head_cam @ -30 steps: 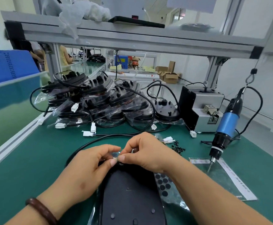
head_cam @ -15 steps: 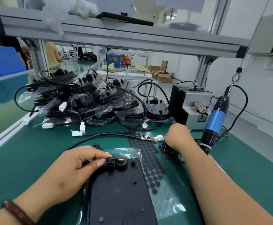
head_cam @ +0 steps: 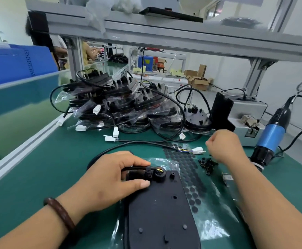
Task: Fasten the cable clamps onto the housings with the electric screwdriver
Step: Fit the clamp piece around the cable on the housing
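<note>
Head view: the left hand (head_cam: 108, 178) pinches the black cable (head_cam: 110, 150) against the top edge of the housing (head_cam: 161, 212), probably to keep the cable clamp (head_cam: 149, 172) seated for fastening. The right hand (head_cam: 225, 146) hovers curled above the loose screws (head_cam: 207, 163); whether it holds one, I cannot tell. The electric screwdriver (head_cam: 270, 137) hangs from its hook just beside that hand, within easy reach.
</note>
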`<state>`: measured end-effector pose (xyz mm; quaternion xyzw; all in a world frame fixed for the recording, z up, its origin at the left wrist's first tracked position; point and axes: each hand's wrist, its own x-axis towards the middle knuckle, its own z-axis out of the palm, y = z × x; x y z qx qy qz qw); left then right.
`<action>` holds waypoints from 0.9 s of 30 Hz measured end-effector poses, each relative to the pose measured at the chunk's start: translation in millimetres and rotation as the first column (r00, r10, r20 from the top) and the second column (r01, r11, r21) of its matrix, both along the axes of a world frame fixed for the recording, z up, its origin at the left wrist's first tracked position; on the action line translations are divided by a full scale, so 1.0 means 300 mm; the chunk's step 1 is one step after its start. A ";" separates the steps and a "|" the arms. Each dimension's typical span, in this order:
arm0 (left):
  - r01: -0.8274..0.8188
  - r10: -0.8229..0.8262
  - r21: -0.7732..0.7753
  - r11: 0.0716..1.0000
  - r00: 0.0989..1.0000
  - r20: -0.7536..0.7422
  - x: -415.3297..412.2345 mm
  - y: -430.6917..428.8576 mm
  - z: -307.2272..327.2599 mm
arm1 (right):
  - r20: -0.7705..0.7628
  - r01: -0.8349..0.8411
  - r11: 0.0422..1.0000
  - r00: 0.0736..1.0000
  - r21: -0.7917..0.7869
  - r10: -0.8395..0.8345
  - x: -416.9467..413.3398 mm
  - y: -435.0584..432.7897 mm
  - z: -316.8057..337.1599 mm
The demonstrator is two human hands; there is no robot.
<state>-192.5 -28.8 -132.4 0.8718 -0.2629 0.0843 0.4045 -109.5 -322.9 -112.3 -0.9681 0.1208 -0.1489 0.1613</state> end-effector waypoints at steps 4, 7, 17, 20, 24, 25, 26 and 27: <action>-0.096 0.086 0.066 0.993 0.987 0.136 0.001 -0.012 -0.012 | 0.220 -0.461 0.795 0.887 0.395 0.405 -0.144 0.154 0.094; -0.112 0.096 0.080 0.990 0.979 0.178 0.000 -0.016 -0.016 | 0.161 -0.702 0.612 0.695 0.365 0.701 -0.224 0.282 0.088; -0.107 0.102 0.021 0.994 0.978 0.181 0.014 -0.011 -0.020 | 0.141 -0.760 0.575 0.633 0.302 0.762 -0.226 0.316 0.047; -0.107 0.102 0.017 0.994 0.979 0.179 0.018 -0.008 -0.022 | 0.138 -0.778 0.555 0.610 0.295 0.780 -0.227 0.315 0.049; -0.095 0.096 -0.012 0.995 0.985 0.141 0.030 -0.005 -0.027 | 0.161 -0.834 0.509 0.544 0.215 0.823 -0.232 0.321 0.043; -0.098 0.099 -0.015 0.995 0.986 0.131 0.034 -0.004 -0.028 | 0.165 -0.838 0.506 0.539 0.204 0.826 -0.231 0.321 0.040; -0.099 0.100 -0.016 0.995 0.987 0.123 0.036 -0.004 -0.029 | 0.164 -0.838 0.504 0.538 0.211 0.827 -0.229 0.320 0.039; -0.096 0.097 -0.015 0.995 0.989 0.115 0.038 -0.005 -0.028 | 0.159 -0.836 0.498 0.537 0.230 0.828 -0.228 0.317 0.039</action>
